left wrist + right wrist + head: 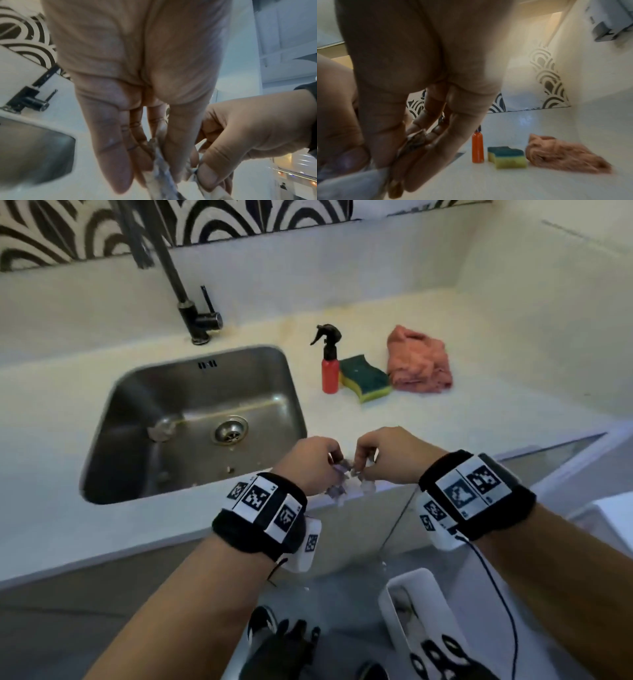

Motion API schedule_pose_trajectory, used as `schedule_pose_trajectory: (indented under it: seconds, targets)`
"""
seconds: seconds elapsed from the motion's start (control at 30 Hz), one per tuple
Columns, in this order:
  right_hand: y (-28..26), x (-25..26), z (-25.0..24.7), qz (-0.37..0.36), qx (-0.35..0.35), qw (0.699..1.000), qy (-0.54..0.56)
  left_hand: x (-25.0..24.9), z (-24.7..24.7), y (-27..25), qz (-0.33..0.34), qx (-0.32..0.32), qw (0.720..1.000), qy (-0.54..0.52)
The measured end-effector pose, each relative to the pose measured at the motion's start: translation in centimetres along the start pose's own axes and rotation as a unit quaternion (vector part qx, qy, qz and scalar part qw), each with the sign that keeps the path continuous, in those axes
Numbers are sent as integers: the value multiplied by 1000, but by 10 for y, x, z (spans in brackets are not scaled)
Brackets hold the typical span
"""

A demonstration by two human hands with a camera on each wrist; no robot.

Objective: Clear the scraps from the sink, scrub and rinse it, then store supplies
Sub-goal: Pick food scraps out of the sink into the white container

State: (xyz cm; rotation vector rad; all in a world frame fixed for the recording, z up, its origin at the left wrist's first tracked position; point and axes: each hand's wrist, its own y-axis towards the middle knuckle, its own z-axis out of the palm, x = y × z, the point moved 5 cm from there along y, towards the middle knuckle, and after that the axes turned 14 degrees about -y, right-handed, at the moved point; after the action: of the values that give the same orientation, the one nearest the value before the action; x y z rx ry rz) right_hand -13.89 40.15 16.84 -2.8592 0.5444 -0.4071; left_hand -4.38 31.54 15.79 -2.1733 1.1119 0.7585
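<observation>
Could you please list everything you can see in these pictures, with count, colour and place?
sink: one, steel, set in the counter at left; a few scraps on its floor
scraps: a few, pale, near the front wall of the sink
tap: one, black, behind the sink
spray bottle: one, red with black head, upright right of the sink
sponge: one, green over yellow, right of the bottle
cloth: one, pink, crumpled right of the sponge
counter: one, white
bag: one, thin clear plastic, at the counter's front edge, pinched by both hands
left hand: pinches the bag
right hand: pinches the bag
wrist bands: two, black with markers
</observation>
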Motion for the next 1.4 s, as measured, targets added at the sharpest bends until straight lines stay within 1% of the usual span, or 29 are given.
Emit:
schedule_pose_trajectory:
  seconds: [0.1, 0.2, 0.3, 0.37, 0.47, 0.63, 0.7, 0.73, 0.8, 0.87, 0.97, 1.03, 1.1, 1.23, 1.33, 1.4]
  targets:
    - [-30, -35, 27, 23, 32, 999, 16, -7, 49, -1, -5, 32, 999, -19]
    - [-57, -69, 61, 56, 59, 996, 31, -5, 102, 3, -31, 64, 996, -52]
    - [-77, -97, 98, 75, 58, 995, 29, 3, 159, 8, -54, 105, 990, -76]
    - [-88, -112, 121, 89, 63, 993, 36, 9, 190, 10, -62, 114, 988, -81]
    - [-101, -133, 154, 133, 65, 987, 63, 19, 233, 12, -73, 125, 985, -89]
    - [-119, -158, 205, 205, 75, 972, 89, 33, 282, 17, -96, 122, 982, -103]
    - [-123, -168, 229, 223, 80, 968, 85, 39, 302, 19, -109, 137, 978, -112]
    - [-126, -171, 239, 228, 89, 967, 78, 43, 312, 19, -114, 144, 975, -122]
    - [-133, -179, 258, 246, 127, 958, 67, 47, 327, 18, -115, 161, 973, -119]
    - [-140, -185, 271, 263, 159, 948, 84, 52, 340, 16, -114, 186, 969, -116]
    - [-144, -189, 278, 276, 162, 941, 111, 57, 355, 13, -121, 250, 957, -88]
    - [-145, -190, 279, 281, 163, 938, 120, 60, 357, 12, -127, 265, 952, -83]
    - [-146, -190, 278, 285, 153, 938, 127, 61, 357, 12, -116, 269, 954, -72]
    - [-142, -187, 270, 287, 126, 938, 147, 58, 346, 15, -110, 251, 959, -73]
    - [-129, -177, 247, 261, 103, 949, 142, 50, 322, 17, -108, 225, 964, -93]
    - [-115, -165, 224, 232, 83, 960, 131, 44, 297, 20, -94, 199, 971, -97]
